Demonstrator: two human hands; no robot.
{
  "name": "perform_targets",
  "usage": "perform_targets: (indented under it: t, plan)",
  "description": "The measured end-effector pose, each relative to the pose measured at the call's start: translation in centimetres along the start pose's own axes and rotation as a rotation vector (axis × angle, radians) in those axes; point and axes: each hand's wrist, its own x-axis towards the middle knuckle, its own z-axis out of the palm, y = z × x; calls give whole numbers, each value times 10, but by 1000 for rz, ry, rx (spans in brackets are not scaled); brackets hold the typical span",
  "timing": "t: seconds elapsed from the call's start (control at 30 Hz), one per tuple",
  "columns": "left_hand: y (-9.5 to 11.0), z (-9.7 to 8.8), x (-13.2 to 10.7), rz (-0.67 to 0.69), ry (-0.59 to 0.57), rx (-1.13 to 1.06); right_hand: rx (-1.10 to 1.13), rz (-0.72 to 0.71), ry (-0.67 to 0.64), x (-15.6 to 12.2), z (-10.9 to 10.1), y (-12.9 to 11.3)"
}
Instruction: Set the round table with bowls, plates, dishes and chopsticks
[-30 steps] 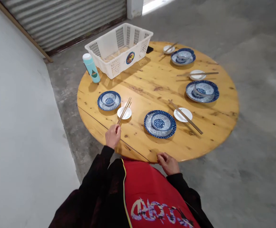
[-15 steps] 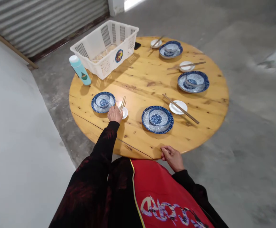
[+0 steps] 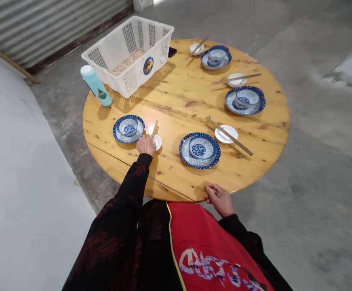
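My left hand [image 3: 146, 144] is closed around the lower part of a pair of chopsticks [image 3: 154, 128], over a small white dish [image 3: 158, 142] that it partly covers. Just left of that hand is a blue-and-white plate [image 3: 136, 136] with a bowl [image 3: 127, 126] on it. Near the table's front edge, my right hand [image 3: 220, 198] is closed with curled fingers, and nothing shows in it. A second plate [image 3: 184, 155], bearing a bowl [image 3: 200, 148], lies beyond the right hand. To its right, chopsticks [image 3: 239, 144] rest across a white dish [image 3: 226, 134].
The round wooden table [image 3: 176, 97] carries a white plastic basket [image 3: 133, 83] and a turquoise bottle [image 3: 98, 89] at the back left. A black phone [image 3: 171, 52] lies beside the basket. Two more settings, with plates [image 3: 229, 106] and chopsticks [image 3: 248, 76], stand at the far right.
The view has shifted slightly, so the table and its things sit a little higher and further left. My left hand stays on the chopsticks, and my right hand is nearly still.
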Motion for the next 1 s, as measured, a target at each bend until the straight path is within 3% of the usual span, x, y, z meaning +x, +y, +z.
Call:
perform_targets:
  t: [0.13, 0.27, 0.37, 0.5, 0.7, 1.0]
  plan:
    - [-2, -4, -1, -6, 10, -16, 25, 24, 2, 0, 0, 0]
    - [-16, -9, -11, -8, 91, -99, 44, 35, 6, 0, 0, -1]
    - [-37, -7, -31, -47, 187, -183, 80, 59, 18, 0, 0, 0]
    - [-75, 10, -68, -95, 289, -212, 106, 77, 24, 3, 0, 1]
    - [-107, 38, -102, -52, 192, -137, 130, 114, 34, 4, -4, 3]
    - [-106, 46, -105, -90, 158, -102, 114, 145, 39, 2, -11, 4]
